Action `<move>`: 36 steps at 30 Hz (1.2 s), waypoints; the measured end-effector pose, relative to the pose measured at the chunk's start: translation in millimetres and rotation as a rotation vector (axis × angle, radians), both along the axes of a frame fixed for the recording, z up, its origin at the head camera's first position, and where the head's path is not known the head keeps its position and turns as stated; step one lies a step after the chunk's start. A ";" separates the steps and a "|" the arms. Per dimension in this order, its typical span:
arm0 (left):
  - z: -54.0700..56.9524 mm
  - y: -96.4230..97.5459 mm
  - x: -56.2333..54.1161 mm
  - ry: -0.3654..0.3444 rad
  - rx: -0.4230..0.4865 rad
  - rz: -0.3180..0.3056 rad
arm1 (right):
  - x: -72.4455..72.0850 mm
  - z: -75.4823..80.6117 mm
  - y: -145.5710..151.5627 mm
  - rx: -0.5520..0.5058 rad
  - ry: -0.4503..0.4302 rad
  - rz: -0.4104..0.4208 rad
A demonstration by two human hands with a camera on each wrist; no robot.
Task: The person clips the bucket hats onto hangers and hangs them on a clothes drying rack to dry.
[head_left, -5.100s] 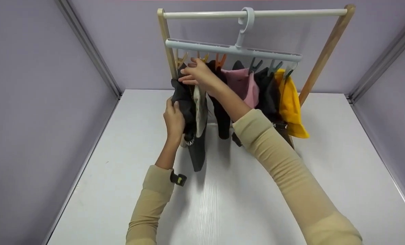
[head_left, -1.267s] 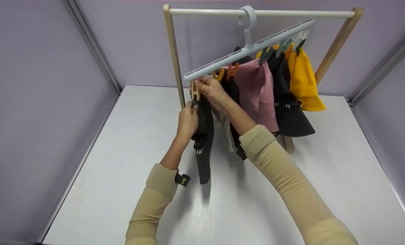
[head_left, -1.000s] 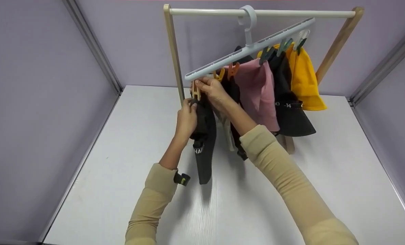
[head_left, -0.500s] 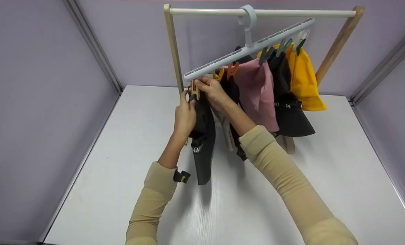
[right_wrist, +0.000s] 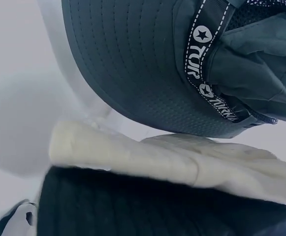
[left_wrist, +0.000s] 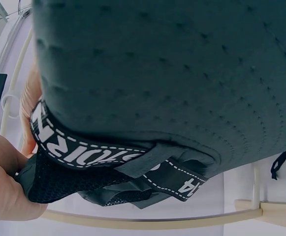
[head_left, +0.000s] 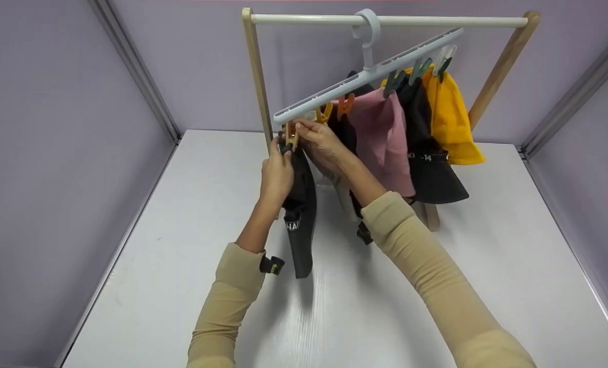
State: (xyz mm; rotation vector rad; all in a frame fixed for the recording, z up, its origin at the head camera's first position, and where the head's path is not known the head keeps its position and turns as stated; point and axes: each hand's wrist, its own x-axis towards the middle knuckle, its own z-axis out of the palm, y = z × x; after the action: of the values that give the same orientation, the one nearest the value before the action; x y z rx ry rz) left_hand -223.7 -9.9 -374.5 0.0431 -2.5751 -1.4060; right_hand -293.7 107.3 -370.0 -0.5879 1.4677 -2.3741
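In the head view my left hand point(head_left: 277, 179) pinches the top of a dark bucket hat point(head_left: 301, 250) just under a tan clothespin point(head_left: 291, 136). My right hand point(head_left: 324, 144) holds that clothespin between thumb and fingers, at the low left end of a pale blue hanger point(head_left: 329, 96). The hat hangs with its brim downward. The left wrist view shows its stitched brim point(left_wrist: 157, 73), lettered band point(left_wrist: 79, 152) and mesh, with my left thumb point(left_wrist: 5, 191) at the fabric. A cream hat point(right_wrist: 133, 157) lies close below the brim in the right wrist view.
Further along the hanger hang a pink hat point(head_left: 378, 138), a black hat point(head_left: 436, 179) and a yellow hat point(head_left: 452, 122). Yellow, orange point(head_left: 345, 106) and green clips hold hats. The hanger's hook sits on a white rod point(head_left: 436, 21) between wooden posts point(head_left: 503, 71). Walls enclose the white table point(head_left: 181, 306).
Since the oldest frame the hanger has tipped down at its left end, my right hand has taken hold of the tan clothespin, and my left hand has brought the dark hat's top up to it.
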 end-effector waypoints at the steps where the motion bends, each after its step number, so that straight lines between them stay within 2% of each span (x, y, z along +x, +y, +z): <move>1: -0.6 -0.3 -0.3 0.008 -0.005 -0.003 | 0.0 -0.9 0.2 -0.015 -0.009 0.005; 8: -3.2 -2.4 -1.3 0.041 -0.024 0.004 | 2.5 -6.9 -0.4 -0.074 -0.050 0.026; 13: 0.0 -0.6 -1.0 0.048 -0.029 0.000 | 3.1 -5.9 -3.9 -0.100 -0.058 -0.020; 19: 3.9 1.1 -0.9 0.061 -0.054 0.006 | 4.2 -3.2 -7.6 -0.069 -0.037 -0.090; 29: -3.0 -2.5 -8.5 0.067 -0.086 0.024 | 9.7 -7.4 -7.3 -0.082 -0.078 -0.100; 36: -11.4 -5.1 -16.9 0.076 -0.102 0.034 | 21.4 -15.4 -5.4 -0.095 0.007 -0.068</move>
State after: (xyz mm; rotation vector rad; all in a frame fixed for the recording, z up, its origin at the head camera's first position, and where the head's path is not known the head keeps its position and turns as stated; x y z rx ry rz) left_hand -240.6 -15.1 -385.8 0.0177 -2.5669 -1.2380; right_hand -272.4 101.9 -385.4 -0.5786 1.4052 -2.5082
